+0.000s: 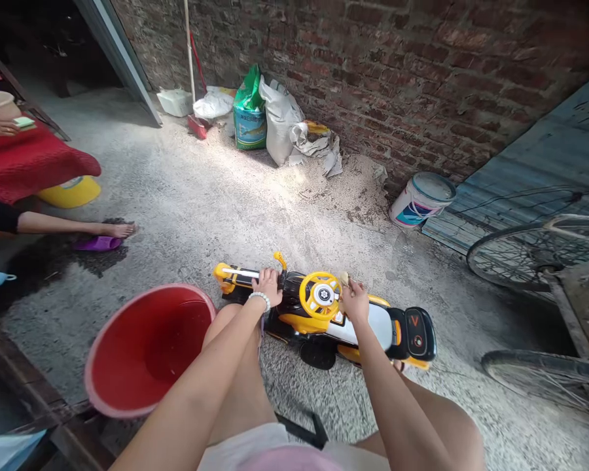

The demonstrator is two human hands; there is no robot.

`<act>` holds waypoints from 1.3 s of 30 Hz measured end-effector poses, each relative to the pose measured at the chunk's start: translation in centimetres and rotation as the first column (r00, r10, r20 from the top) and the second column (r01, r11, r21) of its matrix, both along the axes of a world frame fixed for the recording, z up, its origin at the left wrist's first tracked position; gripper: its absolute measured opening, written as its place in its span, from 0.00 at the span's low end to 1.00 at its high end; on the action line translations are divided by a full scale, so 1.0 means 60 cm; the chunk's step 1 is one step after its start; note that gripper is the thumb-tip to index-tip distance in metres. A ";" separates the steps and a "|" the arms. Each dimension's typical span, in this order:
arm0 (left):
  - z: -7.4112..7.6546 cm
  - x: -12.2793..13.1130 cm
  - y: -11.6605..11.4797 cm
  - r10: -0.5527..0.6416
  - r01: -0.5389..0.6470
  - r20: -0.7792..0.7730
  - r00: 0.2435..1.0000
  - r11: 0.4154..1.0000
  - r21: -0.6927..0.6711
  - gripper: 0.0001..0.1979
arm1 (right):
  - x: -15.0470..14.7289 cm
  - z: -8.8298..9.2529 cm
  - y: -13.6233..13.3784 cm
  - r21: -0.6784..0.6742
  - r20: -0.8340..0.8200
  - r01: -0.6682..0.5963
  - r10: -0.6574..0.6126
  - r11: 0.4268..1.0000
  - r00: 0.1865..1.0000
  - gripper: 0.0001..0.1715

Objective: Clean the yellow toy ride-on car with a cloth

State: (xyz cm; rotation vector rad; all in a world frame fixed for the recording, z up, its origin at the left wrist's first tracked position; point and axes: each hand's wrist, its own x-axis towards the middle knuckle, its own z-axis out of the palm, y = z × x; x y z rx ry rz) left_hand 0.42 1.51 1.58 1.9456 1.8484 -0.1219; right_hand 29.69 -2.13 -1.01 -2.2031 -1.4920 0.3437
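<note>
A black and yellow ride-on toy vehicle [294, 320] with a yellow steering wheel [319, 296] and pale seat [380, 325] lies across in front of my knees. My left hand [267, 288], with a beaded bracelet at the wrist, rests on the black body left of the wheel, fingers stretched over it. Just right of the wheel, my right hand [356, 301] is closed on a small beige cloth [344, 280], which touches or nearly touches the rim. Part of the cloth is hidden by my fingers.
A red tub [150, 347] stands by my left knee. Sacks [279, 118] and spilled grain [353, 186] lie along the brick wall, near a white bucket [422, 199]. Wheels [515, 255] stand at right. Another person's foot [120, 229] is beside a purple slipper [98, 244].
</note>
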 end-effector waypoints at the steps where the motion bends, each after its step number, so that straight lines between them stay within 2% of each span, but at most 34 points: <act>1: -0.001 0.001 0.001 0.002 -0.002 0.003 1.000 1.000 0.006 0.29 | -0.004 0.002 -0.015 0.011 0.038 -0.029 0.028 1.000 0.999 0.30; 5: -0.007 0.001 0.006 0.013 -0.013 0.013 1.000 1.000 0.024 0.29 | -0.047 0.031 -0.059 -0.122 0.206 -0.167 0.189 0.978 0.960 0.24; 10: -0.002 0.000 0.005 0.021 -0.021 0.014 1.000 1.000 -0.006 0.29 | -0.084 0.071 -0.061 -0.308 0.284 -0.167 0.258 0.937 0.923 0.20; 15: 0.002 0.000 0.001 0.019 -0.019 0.013 1.000 1.000 -0.003 0.29 | -0.071 0.068 -0.060 -0.278 0.250 -0.194 0.265 0.941 0.931 0.23; 20: -0.002 0.000 -0.001 0.027 -0.027 0.017 1.000 1.000 0.005 0.29 | -0.074 0.056 -0.056 -0.253 0.191 -0.101 0.152 0.962 0.970 0.24; 24: -0.002 0.001 0.000 0.025 -0.025 0.030 0.999 1.000 0.006 0.29 | -0.083 0.064 -0.055 -0.252 0.183 -0.049 0.097 0.967 0.978 0.26; 29: -0.007 0.001 0.004 0.030 -0.030 0.037 0.999 1.000 0.010 0.29 | -0.098 0.078 -0.065 -0.315 0.220 -0.083 0.158 0.946 0.962 0.22; 32: -0.011 0.001 0.006 0.028 -0.028 0.044 0.999 1.000 0.008 0.29 | -0.106 0.090 -0.065 -0.331 0.310 -0.164 0.272 0.929 0.911 0.20; 34: -0.012 0.000 0.005 0.023 -0.023 0.045 0.999 1.000 0.007 0.30 | -0.105 0.101 -0.057 -0.371 0.364 -0.249 0.387 0.895 0.847 0.19; 39: -0.013 -0.002 0.003 0.015 -0.015 0.039 0.999 1.000 0.011 0.30 | -0.075 0.122 -0.022 -0.482 0.402 -0.510 0.697 0.713 0.594 0.20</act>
